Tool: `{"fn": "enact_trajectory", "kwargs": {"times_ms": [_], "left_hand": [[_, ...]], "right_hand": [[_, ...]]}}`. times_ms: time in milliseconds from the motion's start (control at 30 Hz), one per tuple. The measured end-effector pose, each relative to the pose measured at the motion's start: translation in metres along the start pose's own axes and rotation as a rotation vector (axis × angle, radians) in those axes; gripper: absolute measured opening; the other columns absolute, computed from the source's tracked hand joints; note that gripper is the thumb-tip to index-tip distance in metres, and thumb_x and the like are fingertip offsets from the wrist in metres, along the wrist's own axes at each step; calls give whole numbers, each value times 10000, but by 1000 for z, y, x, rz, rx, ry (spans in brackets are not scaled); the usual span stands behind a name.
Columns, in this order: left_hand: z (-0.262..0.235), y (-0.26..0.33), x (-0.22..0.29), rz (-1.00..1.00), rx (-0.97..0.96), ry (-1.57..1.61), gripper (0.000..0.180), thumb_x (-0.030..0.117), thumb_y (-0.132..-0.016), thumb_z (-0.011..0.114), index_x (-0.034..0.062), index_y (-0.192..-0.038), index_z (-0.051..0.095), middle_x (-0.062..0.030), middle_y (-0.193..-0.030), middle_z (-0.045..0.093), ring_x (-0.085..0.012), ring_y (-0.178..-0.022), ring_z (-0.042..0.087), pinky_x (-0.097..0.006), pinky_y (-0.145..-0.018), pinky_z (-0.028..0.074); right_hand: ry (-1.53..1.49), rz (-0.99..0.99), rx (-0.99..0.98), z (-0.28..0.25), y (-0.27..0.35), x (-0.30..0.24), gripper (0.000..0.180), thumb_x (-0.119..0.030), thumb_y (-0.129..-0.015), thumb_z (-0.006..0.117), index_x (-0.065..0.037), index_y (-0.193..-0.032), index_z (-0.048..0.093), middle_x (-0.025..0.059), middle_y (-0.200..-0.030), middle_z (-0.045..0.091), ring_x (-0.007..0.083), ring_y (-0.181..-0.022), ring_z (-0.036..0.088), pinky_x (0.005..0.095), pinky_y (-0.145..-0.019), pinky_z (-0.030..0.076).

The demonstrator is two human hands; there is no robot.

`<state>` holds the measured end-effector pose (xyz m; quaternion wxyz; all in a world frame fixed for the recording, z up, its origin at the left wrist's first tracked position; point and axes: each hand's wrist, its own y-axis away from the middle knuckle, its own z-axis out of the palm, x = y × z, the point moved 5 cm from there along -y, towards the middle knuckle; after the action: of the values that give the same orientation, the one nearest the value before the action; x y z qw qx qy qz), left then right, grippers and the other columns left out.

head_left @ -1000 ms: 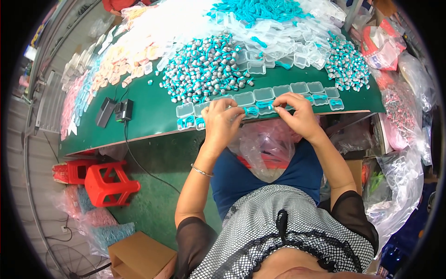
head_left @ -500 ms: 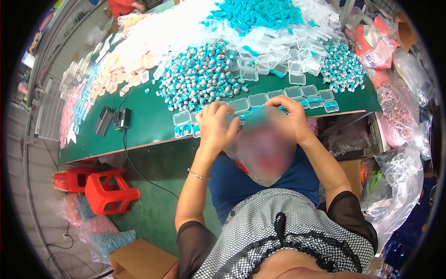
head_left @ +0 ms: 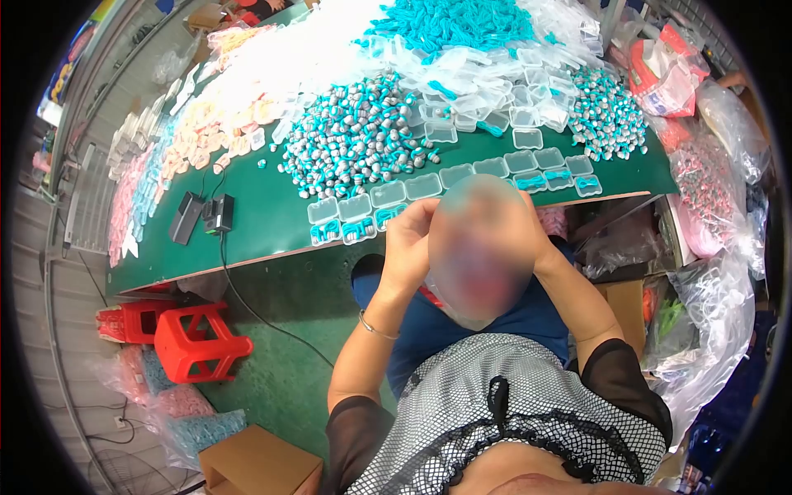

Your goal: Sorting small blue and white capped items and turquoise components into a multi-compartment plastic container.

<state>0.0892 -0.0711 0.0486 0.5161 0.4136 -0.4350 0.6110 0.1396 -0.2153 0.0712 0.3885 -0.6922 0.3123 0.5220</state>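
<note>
Both hands at the near edge of the green table (head_left: 272, 216), over the person's lap. Blurred patch sits between them and covers most fingertips. Left hand (head_left: 408, 252) comes up just beside the row of clear plastic boxes (head_left: 422, 187), fingers pointing in toward the blur; grip can't be told, any held item hidden. Right hand (head_left: 542, 241) opposite, also partly behind the blur, near the right part of the row; grip can't be told either.

Row runs along the table's near edge, lids folded back to the far side. 3 boxes at the left end show teal cords (head_left: 359, 230) with grey pieces; the 3rd is next to the left hand. 3 at the right end show teal loops (head_left: 558, 179). Middle boxes mostly hidden by the blur and hands.

Behind the row: big pile of grey-and-teal pieces (head_left: 351, 136) left of centre, smaller pile (head_left: 609, 115) at right, loose clear boxes (head_left: 474, 87) between, heap of teal cord (head_left: 450, 29) farther back. 2 black devices (head_left: 218, 213) on the table at left. 2 red stools (head_left: 177, 363) on the floor, lower left.
</note>
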Motion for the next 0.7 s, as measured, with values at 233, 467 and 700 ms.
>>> {"fn": "enact_trajectory", "kwargs": {"times_ms": [233,467,700], "left_hand": [[4,7,-8,-46,28,30,163,27,-897,624,-61,-1029,589,-92,-931,652,-123,-808,638,-259,-722,547],[-5,9,-18,-227,64,157,145,61,-887,644,-25,-1001,618,-85,-893,672,-145,-743,657,-256,-672,541],[-11,8,-18,-273,0,119,206,103,-884,652,-35,-1031,608,-89,-902,659,-143,-748,651,-259,-677,535]], "right_hand": [[244,-50,28,3,0,-6,135,30,-774,614,25,-899,666,58,-837,674,106,-791,629,256,-710,512],[89,40,-35,0,1,5,168,25,-793,577,29,-930,674,72,-895,693,110,-838,635,269,-763,513],[-221,204,-192,-3,0,24,144,-9,-839,640,15,-977,673,44,-920,682,103,-876,619,267,-804,495]]}}
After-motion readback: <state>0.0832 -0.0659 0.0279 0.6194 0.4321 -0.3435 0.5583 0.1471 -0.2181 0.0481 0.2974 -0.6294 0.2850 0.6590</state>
